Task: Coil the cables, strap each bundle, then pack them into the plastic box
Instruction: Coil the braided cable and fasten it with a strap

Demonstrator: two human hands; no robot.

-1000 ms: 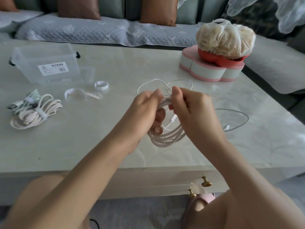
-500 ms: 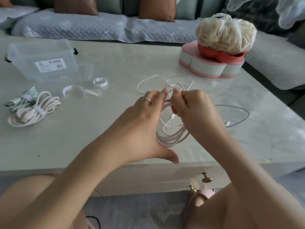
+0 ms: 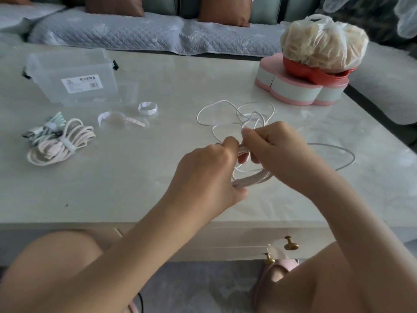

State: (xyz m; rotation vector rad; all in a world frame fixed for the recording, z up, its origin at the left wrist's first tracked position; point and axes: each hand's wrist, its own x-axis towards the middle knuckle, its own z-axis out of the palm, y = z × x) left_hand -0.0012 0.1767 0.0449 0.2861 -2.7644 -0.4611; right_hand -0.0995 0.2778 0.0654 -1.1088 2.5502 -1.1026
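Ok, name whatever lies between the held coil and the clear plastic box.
A white strap ring and an open white strap lie on the marble table between the pinkish braided cable coil and the clear plastic box.

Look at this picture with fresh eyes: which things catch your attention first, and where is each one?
At the centre, the left hand and right hand grip a pinkish braided coil over the table, with a thin white cable tangled loose behind them. At far right, a tied plastic bag with pale contents sits in a red dish atop a pink box; at left lie two strapped bundles before a clear plastic box.
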